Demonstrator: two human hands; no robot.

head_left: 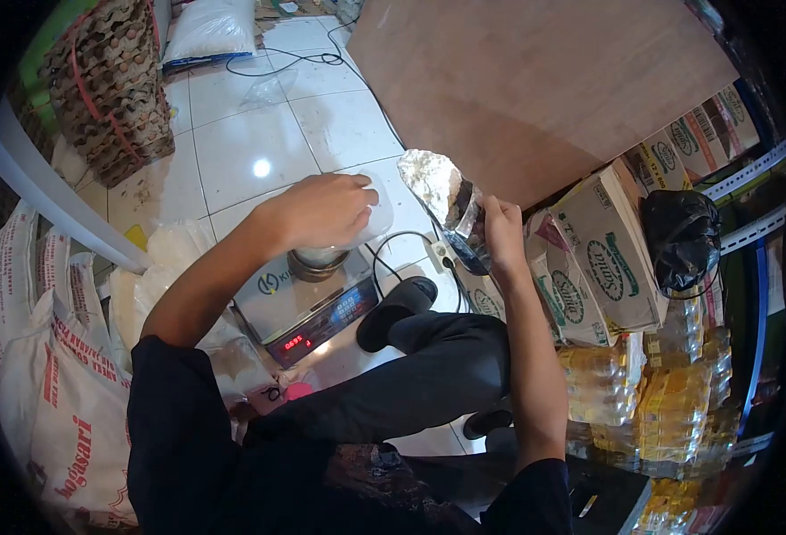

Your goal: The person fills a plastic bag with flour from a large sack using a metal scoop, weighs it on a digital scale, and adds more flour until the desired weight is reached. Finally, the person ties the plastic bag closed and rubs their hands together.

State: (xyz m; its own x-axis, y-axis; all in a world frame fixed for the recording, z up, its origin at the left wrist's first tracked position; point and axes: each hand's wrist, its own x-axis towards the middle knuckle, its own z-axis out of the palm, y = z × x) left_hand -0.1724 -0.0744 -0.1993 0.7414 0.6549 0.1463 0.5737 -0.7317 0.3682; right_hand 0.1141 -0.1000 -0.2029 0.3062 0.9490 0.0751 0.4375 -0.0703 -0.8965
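Note:
My right hand [502, 234] is closed round the handle of a shiny scoop, which is heaped with white powder [429, 178] and held up over the floor. My left hand [323, 210] has its fingers curled on the rim of a clear plastic bag [377, 207]. The bag's lower part, with something white inside, sits in a round brown metal ring or bowl [319, 266]. That bowl stands on a digital scale [272, 299] with lit red digits. The fingertips of my left hand are partly hidden.
Printed white sacks [72, 410] stand at the left, below stacked egg trays [112, 85]. A white sack [212, 31] lies at the back. Cardboard boxes [611, 259], a black bag [681, 236] and oil bottles [669, 401] line the right. Cables [399, 236] and a power strip [446, 254] lie near my foot.

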